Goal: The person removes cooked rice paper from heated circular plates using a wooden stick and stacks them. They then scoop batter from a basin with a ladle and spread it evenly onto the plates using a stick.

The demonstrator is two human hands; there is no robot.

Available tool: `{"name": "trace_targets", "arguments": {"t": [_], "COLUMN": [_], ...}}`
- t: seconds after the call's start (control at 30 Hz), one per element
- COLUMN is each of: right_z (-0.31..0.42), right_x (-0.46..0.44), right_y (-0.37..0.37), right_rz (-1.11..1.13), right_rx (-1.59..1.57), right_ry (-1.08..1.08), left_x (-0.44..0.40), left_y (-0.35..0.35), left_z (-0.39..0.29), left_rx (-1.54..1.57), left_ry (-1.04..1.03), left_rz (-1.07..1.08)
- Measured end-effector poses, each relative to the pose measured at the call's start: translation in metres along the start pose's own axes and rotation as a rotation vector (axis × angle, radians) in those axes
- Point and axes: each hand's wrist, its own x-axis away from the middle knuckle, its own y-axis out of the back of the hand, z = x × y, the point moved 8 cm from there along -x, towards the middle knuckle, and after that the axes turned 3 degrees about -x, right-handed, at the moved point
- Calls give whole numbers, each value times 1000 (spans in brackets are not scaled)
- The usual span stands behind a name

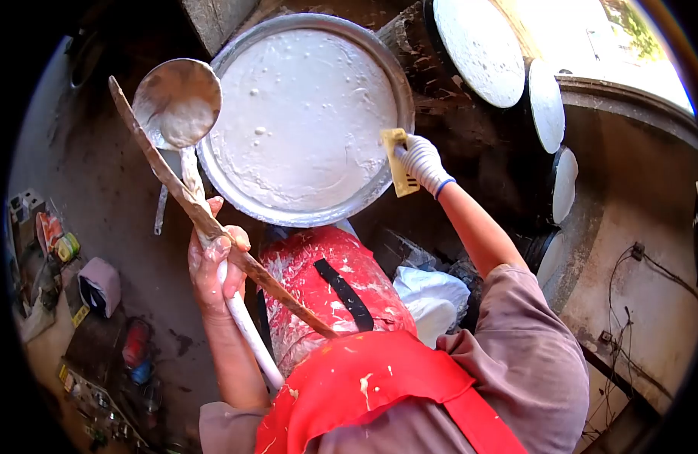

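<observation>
A wide metal basin (pixel 213 163) of thick white liquid stands before me, small bubbles on its surface. My left hand (pixel 213 261), bare and smeared white, is wrapped round a ladle (pixel 177 102) and a long flat wooden stick (pixel 161 168) together. The ladle's bowl hangs just left of the basin, with some white liquid in it, and its pale handle runs down toward my lap. My right hand (pixel 422 163), in a striped white glove, grips a yellow scraper (pixel 399 163) with slots at the basin's right rim; whether it touches the rim I cannot tell.
Several dark round containers with white tops (pixel 481 47) line the upper right. A white plastic bag (pixel 432 291) lies beside my red apron (pixel 364 371). Loose cables (pixel 625 325) hang at the right. A pinkish box (pixel 99 286) and assorted clutter lie on the left floor.
</observation>
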Motion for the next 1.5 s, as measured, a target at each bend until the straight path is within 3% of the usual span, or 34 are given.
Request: {"name": "trace_targets", "arguments": {"t": [0.03,0.07,0.1,0.13,0.17,0.2,0.3,0.33,0.4,0.47,0.53,0.6,0.67,0.73,0.8,0.87,1.0,1.1,1.13,1.17,1.23,1.37,1.43,1.5], "right_z": [-29,-41,-71,-50,-34,-6,46,50,25,-69,-22,76,145,197,248,292,308,305,294,294,292,241,162,54], "right_x": [4,8,15,33,47,54,45,43,28,32,56,82,85,73,57,34,-37,-70,-74,-72,-46,48,99,151], "right_y": [-20,-32,-75,-93,-121,-118,-56,-19,-13,-99,-70,-39,-52,-111,-203,-259,-373,-393,-410,-410,-377,-258,-190,-147], "right_rz": [72,123,177,144,257,330,282,260,196,385,196,459,568,658,887,875,756,692,761,739,824,835,877,963], "right_rx": [-48,-184,-535,-490,-523,-519,-924,-827,-885,-312,-881,-1275,-1215,-1095,-1667,-1880,-1843,-1657,-1521,-1489,-1398,-857,-660,-363], "right_ry": [-66,2,-210,-123,-190,-123,-96,-201,-178,-206,-345,-341,-108,73,-353,-542,-832,-774,-857,-768,-412,216,285,126], "left_x": [4,9,6,2,2,4,2,2,3,6,16,27,37,47,47,55,63,59,57,57,41,24,21,26], "left_y": [2,-6,-7,-6,-4,-3,-5,-4,-3,5,14,26,39,48,63,75,100,113,114,118,119,85,56,33], "left_z": [2,2,2,3,5,4,2,0,-1,-5,-14,-19,-22,-26,-24,-22,-12,-3,-1,0,20,15,9,-4], "left_rx": [1,-14,-29,-29,-44,-65,-62,-57,-21,-32,-40,-31,-4,22,40,99,93,88,86,64,58,16,-54,-111], "left_ry": [2,-30,-46,-47,-23,-2,-29,-43,-27,-19,-24,-47,-65,-82,-125,-157,-177,-154,-142,-124,-95,-65,-5,23], "left_rz": [-2,-7,-9,-18,-36,-51,-64,-72,-86,-140,-125,-183,-239,-293,-323,-337,-448,-487,-497,-521,-520,-365,-295,-197]}}
